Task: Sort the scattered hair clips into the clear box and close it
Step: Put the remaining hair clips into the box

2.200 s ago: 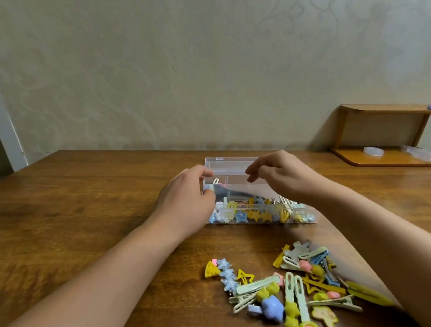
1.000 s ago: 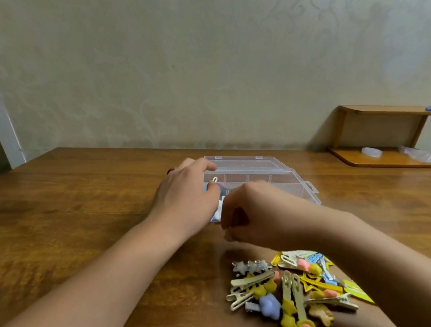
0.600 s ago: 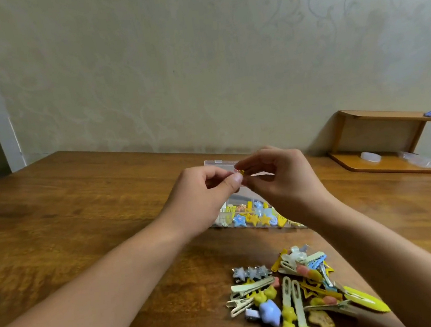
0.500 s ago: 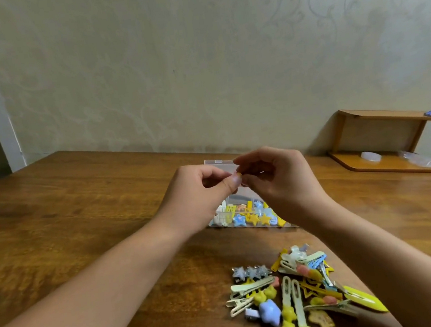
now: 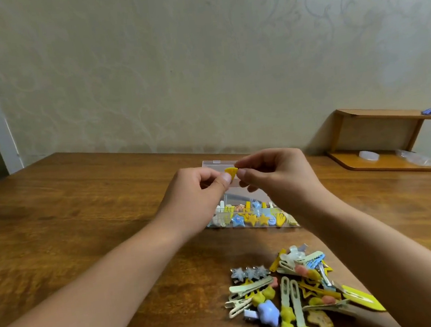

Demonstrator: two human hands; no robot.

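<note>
On wooden table (image 5: 81,217) by pale patterned wall (image 5: 173,74), both hands' fingers (image 5: 244,172) pinching yellow clip (image 5: 230,173).

Home room: patterned wallpaper (image 5: 224,56), wooden table (image 5: 68,218), small shelf (image 5: 392,139).

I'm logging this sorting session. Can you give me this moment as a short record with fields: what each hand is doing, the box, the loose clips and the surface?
left hand: pinches the yellow clip from its left side
right hand: pinches the same clip from its right side
yellow clip: held in the air above the box
clear box: open on the table, star and other clips in its near compartments
loose clips: a pile nearer the person than the box
table: brown wood
</note>
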